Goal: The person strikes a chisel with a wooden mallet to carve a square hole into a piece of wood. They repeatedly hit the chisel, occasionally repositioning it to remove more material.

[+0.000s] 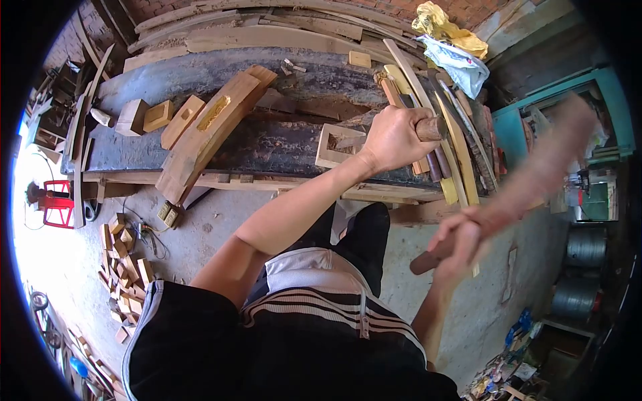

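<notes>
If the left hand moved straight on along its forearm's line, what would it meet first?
Probably the long, pale, curved wooden strip just beyond the left hand; height is unclear, so it might pass above.

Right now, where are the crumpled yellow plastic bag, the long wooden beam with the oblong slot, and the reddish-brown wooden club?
Yellow plastic bag [447, 28], head view: crumpled middle.
Slotted wooden beam [189, 148], head view: face below the slot.
Wooden club [527, 180], head view: blurred middle of the shaft.
</notes>
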`<state>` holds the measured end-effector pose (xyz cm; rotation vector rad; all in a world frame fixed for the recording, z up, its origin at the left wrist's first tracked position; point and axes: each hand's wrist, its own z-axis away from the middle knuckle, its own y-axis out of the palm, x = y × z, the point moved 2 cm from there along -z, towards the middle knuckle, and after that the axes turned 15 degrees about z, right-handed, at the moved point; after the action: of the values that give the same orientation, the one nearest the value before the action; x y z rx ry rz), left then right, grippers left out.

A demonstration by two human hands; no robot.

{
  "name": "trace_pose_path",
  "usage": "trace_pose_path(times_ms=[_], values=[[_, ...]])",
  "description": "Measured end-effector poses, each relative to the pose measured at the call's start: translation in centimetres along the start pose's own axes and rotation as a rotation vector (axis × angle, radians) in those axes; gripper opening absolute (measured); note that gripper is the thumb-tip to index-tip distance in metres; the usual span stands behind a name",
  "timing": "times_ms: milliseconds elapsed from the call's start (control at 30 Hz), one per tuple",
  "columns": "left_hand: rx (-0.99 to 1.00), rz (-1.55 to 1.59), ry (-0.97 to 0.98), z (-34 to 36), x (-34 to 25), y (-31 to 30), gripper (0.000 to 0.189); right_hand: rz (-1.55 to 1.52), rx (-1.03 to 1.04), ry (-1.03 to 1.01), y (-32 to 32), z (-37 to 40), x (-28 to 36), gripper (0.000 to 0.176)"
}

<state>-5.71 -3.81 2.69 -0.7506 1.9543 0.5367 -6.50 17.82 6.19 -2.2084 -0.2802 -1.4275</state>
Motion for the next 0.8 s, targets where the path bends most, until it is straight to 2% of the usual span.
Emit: trace_pose_path(times_ms=[33,67,133,167,200,300,333,400,533,567,700,800], values=[[0.002,-0.004,0.005,0.1,0.0,-0.1,0.026,0.175,0.145,0.071,0.5,-0.2,-0.3,0.028],[0.008,-0.009,0.009,0.2,0.0,-0.1,0.025,0.177,0.145,0.071,0.4,-0.3,0.0,0.028],[0.001,0.011,0.015,-0.1,0.0,-0.2,0.025,0.26,0.304,0.241,1.0,-0.7,0.9,0.026],[-0.009,0.025,0.008,-0.1,0.1,-0.5,0.025,0.233,0.223,0.107,0.8,-0.7,0.2,0.028],[-0.018,0.02,-0.004,0.2,0.1,-0.6,0.025,0.232,0.236,0.114,0.6,-0.8,0.3,0.028],[-0.002,0.008,0.045,0.7,0.2,-0.3,0.023,-0.037,0.056,-0.066,0.4,-1.0,0.9,0.032],[0.003,0.014,0.053,0.7,0.4,0.0,0.023,-0.034,0.048,-0.072,0.6,-1.0,0.9,0.032],[0.031,-0.066,0.038,1.0,0.5,0.2,0.022,0.37,0.24,0.145,1.8,-0.6,0.8,0.028],[0.088,-0.013,0.06,1.6,0.1,0.0,0.023,0.322,0.164,-0.007,0.4,-0.5,1.2,0.026],[0.082,-0.017,0.088,1.8,0.2,0.0,0.021,0.208,0.103,0.011,0.2,-0.7,1.6,0.025],[0.113,0.094,0.055,1.8,-0.2,-0.1,0.017,0.226,0.112,-0.06,0.4,-0.8,0.8,0.024],[0.002,0.177,0.069,1.4,0.0,-1.4,0.014,0.267,0.306,0.266,0.5,-0.4,-0.7,0.041]])
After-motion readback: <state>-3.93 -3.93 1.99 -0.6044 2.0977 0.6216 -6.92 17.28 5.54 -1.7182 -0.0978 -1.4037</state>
